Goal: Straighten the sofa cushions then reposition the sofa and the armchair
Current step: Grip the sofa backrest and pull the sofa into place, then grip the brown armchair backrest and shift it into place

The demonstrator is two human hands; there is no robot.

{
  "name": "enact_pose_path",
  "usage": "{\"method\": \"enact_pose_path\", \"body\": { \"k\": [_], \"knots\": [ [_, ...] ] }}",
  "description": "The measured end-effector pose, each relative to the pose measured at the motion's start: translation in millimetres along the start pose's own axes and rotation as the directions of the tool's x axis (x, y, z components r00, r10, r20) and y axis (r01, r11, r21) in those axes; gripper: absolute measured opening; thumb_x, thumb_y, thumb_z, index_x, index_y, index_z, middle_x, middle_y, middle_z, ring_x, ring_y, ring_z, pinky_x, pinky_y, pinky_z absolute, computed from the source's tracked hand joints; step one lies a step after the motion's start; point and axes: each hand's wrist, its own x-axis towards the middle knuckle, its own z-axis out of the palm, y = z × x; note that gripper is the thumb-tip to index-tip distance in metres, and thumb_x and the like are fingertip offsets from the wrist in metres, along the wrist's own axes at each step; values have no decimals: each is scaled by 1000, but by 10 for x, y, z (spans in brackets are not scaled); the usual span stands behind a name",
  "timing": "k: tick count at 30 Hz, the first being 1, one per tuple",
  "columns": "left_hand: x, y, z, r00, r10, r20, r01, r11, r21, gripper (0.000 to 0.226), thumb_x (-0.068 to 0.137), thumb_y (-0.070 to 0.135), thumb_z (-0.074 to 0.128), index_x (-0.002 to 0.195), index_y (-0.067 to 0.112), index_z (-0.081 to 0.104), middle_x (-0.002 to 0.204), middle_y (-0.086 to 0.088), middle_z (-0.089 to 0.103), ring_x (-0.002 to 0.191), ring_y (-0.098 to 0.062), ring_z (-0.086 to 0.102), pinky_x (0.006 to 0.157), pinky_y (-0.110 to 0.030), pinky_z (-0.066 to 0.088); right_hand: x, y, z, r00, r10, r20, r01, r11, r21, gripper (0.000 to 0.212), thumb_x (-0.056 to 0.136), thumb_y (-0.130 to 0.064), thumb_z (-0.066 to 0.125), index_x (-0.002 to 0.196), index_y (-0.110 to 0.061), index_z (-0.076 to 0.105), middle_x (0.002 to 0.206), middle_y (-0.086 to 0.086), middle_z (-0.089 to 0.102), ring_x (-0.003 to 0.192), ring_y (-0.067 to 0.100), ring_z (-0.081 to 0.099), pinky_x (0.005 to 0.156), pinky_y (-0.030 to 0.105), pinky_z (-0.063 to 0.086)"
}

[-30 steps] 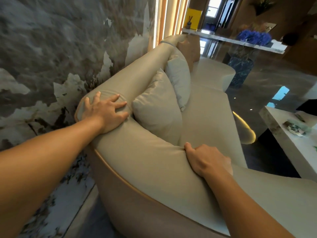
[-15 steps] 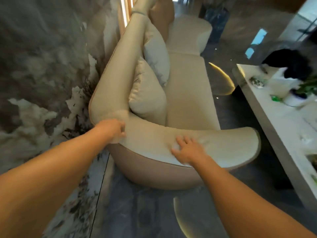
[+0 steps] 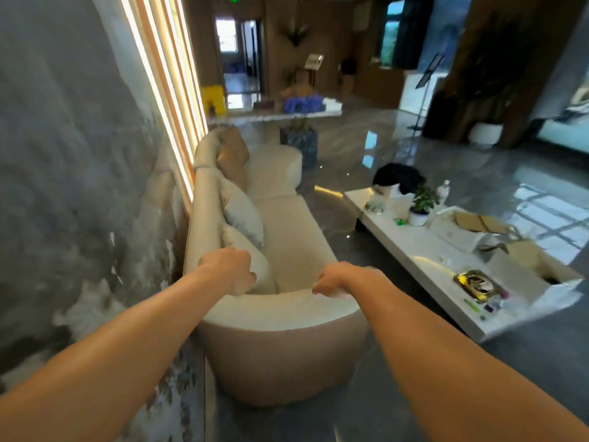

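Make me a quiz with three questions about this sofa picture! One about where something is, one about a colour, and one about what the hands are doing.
1. Where is the small potted plant?
A. On the sofa seat
B. On the low white table
C. On the floor by the wall

2. What colour is the cushion at the far end of the sofa?
A. Tan brown
B. Bright red
C. Black

3. What are the two hands doing?
A. Holding a cushion in the air
B. Resting on the table
C. Curled over the sofa's near armrest

Answers:
1. B, since the plant stands on the white table to the right of the sofa.
2. A, since it is darker and browner than the two pale cushions nearer the camera.
3. C, since the left hand and right hand both sit closed on the rounded armrest.
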Motion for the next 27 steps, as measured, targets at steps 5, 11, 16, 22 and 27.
{"method": "enact_pose_path", "body": {
  "k": [5, 11, 16, 22, 27],
  "knots": [
    [-512, 463, -337, 996, 57, -69, -55, 998, 27, 42, 94, 41, 44, 123, 14, 59, 128, -10, 60, 116, -33, 56, 97, -45, 47, -817, 503, -234, 990, 41, -136, -34, 998, 55, 49, 93, -42, 50, 130, -11, 59, 136, 12, 55, 118, 34, 55, 102, 48, 46],
    [-1076, 1683, -248, 971, 237, -22, -234, 968, 86, 41, 87, 35, 51, 119, 12, 63, 126, -11, 63, 112, -33, 59, 91, -40, 49, -2003, 1650, 201, 979, 142, -150, -133, 989, 67, 39, 91, -38, 48, 110, -7, 61, 118, 15, 62, 105, 36, 60, 97, 49, 50],
    [-1736, 3217, 142, 894, 448, -7, -441, 884, 156, 47, 86, 42, 48, 119, 11, 61, 122, -13, 64, 108, -33, 61, 89, -38, 51, -3140, 2889, 952, 936, 345, -73, -332, 932, 145, 31, 90, -27, 51, 84, -3, 69, 95, 14, 71, 62, 26, 63, 64, 31, 53],
    [-2810, 5012, 694, 665, 731, 153, -746, 647, 158, 37, 88, 48, 48, 107, 20, 64, 113, -8, 60, 99, -32, 60, 80, -41, 51, -4480, 4224, 2174, 776, 630, -29, -607, 758, 241, 44, 92, -29, 49, 127, -6, 62, 137, 14, 59, 118, 34, 59, 99, 43, 50],
    [-3560, 6124, 921, 399, 897, 191, -914, 373, 158, 33, 91, 47, 45, 105, 21, 61, 110, -8, 62, 93, -31, 60, 76, -40, 51, -5448, 4986, 2905, 572, 815, 86, -786, 515, 343, 49, 88, -34, 52, 133, -16, 58, 136, 13, 57, 121, 35, 56, 98, 41, 49]
  ]
}}
